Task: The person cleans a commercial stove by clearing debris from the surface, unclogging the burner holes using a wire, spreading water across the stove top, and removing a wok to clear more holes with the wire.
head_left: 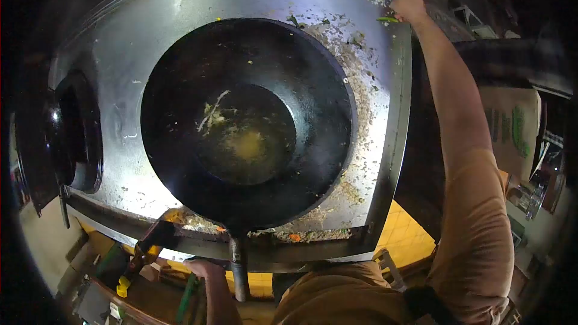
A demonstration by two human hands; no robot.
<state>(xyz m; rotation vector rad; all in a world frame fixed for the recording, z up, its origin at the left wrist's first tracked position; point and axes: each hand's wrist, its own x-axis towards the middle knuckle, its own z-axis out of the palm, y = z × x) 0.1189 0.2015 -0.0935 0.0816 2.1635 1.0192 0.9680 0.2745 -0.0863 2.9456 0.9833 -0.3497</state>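
Observation:
A large dark wok [180, 72] sits on the steel stove top, its tube handle [239, 271] pointing towards my body. Inside it are a little yellowish liquid [247, 144] and some pale food strands [212, 113]. Stretched to the far right corner of the stove, my right hand [410, 5] is closed, and a thin green piece [387, 19] shows beside its fingers. What it grips is hidden. Below the stove's front edge, left of the wok handle, is my left hand [206, 269]; its fingers are mostly out of sight.
Food scraps [361, 126] litter the stove top [120, 42] right of the wok and along the front. Another dark pan [81, 132] stands at the left. A bottle with a yellow cap [123, 287] is at the front left. A printed brown bag [512, 121] is at the right.

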